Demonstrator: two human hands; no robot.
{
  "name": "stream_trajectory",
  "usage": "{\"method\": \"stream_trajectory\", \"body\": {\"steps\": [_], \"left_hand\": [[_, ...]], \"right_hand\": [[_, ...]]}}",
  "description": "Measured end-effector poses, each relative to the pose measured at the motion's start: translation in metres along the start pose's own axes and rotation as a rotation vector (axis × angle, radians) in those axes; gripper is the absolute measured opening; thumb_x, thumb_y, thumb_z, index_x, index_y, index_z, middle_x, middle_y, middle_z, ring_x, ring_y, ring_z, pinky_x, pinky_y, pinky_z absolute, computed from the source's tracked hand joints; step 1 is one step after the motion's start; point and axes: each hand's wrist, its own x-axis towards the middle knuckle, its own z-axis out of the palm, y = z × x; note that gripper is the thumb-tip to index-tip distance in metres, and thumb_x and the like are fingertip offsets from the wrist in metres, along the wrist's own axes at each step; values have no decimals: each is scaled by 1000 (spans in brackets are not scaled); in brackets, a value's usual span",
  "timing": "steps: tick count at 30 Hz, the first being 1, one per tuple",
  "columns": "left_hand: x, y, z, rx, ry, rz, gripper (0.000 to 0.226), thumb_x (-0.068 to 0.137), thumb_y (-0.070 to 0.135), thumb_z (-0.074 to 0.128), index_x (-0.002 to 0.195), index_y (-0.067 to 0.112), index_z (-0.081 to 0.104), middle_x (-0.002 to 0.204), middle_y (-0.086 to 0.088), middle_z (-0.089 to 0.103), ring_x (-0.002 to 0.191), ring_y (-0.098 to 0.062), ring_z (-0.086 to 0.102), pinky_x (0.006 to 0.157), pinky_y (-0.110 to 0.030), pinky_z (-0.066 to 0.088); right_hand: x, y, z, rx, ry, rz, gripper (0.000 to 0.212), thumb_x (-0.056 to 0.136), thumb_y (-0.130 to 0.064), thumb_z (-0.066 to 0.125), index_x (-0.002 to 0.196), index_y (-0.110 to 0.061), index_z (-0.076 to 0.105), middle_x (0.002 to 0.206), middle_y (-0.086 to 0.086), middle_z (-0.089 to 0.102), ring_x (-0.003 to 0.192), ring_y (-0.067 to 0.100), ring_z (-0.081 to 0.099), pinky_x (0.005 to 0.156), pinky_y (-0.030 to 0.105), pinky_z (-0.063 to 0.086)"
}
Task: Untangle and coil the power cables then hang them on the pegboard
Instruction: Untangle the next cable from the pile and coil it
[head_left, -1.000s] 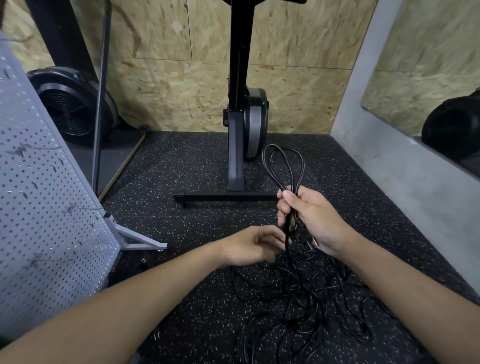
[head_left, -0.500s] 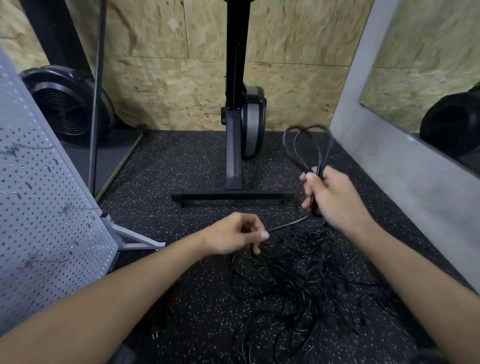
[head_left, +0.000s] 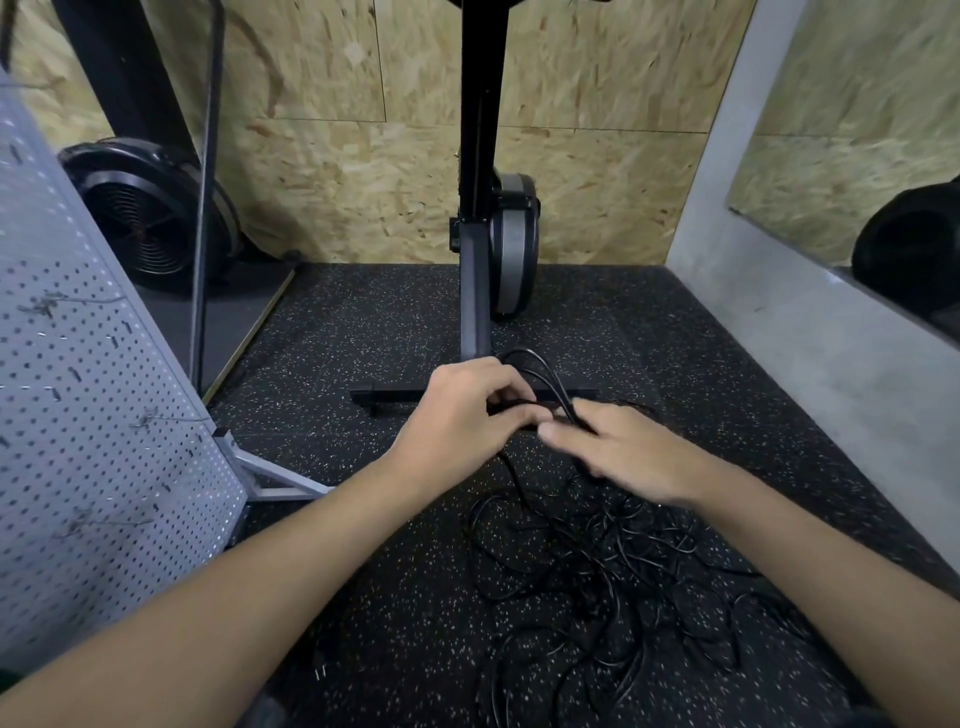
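As we look down from the head camera, our two hands meet above the middle of the speckled floor mat (head_left: 363, 338), just in front of the black machine stand (head_left: 475, 291).

Our left hand (head_left: 462, 415) has its fingers curled in. They pinch a few black cable loops (head_left: 540, 371), which arch up and over to the right.

Our right hand (head_left: 628, 460) is just beside the left one, and the fingertips of the two hands almost touch. The loops run down to the thumb side of this hand. Its fingers (head_left: 566, 434) point left and look blurry, so we cannot tell if they grip the loops or only lie on them.

One strand drops from the hands down to the mat. There it joins the big cable tangle (head_left: 597, 582), a messy pile that spreads from under our right hand toward the near edge of the mat. A small plug (head_left: 320, 672) lies by our left arm.

The grey pegboard (head_left: 93, 415) stands along the left edge of the mat, and thin wire hooks (head_left: 156, 417) stick out of it with no cable on them.
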Motion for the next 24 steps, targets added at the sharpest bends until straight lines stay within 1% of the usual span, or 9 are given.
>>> {"method": "stream_trajectory", "body": {"steps": [3, 7, 10, 12, 15, 18, 19, 22, 24], "left_hand": [[0, 0, 1, 28, 1, -48, 23, 80, 34, 90, 87, 17, 77, 80, 11, 69, 76, -5, 62, 69, -20, 50], [2, 3, 3, 184, 3, 29, 32, 82, 41, 86, 87, 14, 69, 81, 9, 64, 74, -10, 56, 66, -34, 52], [7, 2, -5, 298, 72, 117, 29, 90, 41, 79, 86, 17, 63, 82, 10, 60, 76, -8, 54, 65, -27, 50], [7, -3, -13, 169, 80, 1, 25, 95, 36, 75, 86, 18, 60, 79, 10, 61, 72, -10, 56, 65, -21, 48], [-4, -18, -12, -83, -135, -322, 4, 98, 24, 69, 100, 23, 66, 92, 8, 71, 84, -6, 66, 82, -28, 58], [-21, -28, 3, -107, -477, -363, 25, 97, 26, 71, 121, 29, 65, 107, 14, 74, 103, 1, 68, 101, -30, 55], [-24, -28, 10, -98, -484, -326, 25, 97, 29, 72, 122, 28, 66, 105, 15, 75, 101, 2, 69, 99, -29, 55], [-20, -26, 18, -70, -298, -335, 12, 100, 33, 70, 104, 23, 75, 88, 13, 76, 80, 0, 69, 78, -33, 58], [-15, -23, 15, 7, -222, -324, 15, 100, 33, 69, 95, 21, 75, 78, 15, 71, 71, 2, 64, 66, -29, 52]], "right_hand": [[2, 4, 3, -117, -96, -38, 32, 105, -53, 48, 129, -34, 57, 84, -8, 62, 69, 6, 54, 67, 29, 42], [5, 5, 6, -147, -56, 12, 32, 108, -47, 45, 107, -22, 65, 88, 2, 70, 73, 14, 61, 72, 38, 49], [4, 12, 7, -162, -25, 49, 33, 110, -44, 44, 92, -23, 63, 93, 2, 73, 86, 22, 71, 84, 42, 54], [2, 17, 3, -176, 15, 62, 36, 110, -44, 42, 89, -22, 61, 89, 1, 71, 84, 24, 70, 82, 41, 54], [3, 25, -5, -87, 110, 80, 39, 110, -44, 42, 85, -21, 62, 80, -4, 68, 70, 17, 63, 75, 38, 52], [5, 28, -7, 89, 121, 75, 40, 110, -40, 45, 81, -17, 60, 70, -6, 62, 61, 13, 56, 69, 37, 49], [7, 28, -6, 144, 121, 73, 39, 110, -38, 46, 81, -17, 60, 68, -6, 60, 60, 14, 55, 68, 38, 48], [9, 25, -5, 277, 117, 75, 37, 110, -38, 46, 84, -15, 60, 68, -6, 58, 62, 15, 55, 68, 37, 50], [9, 28, -6, 291, 124, 72, 37, 110, -39, 47, 85, -14, 59, 67, -8, 58, 62, 15, 54, 68, 36, 49]]}}
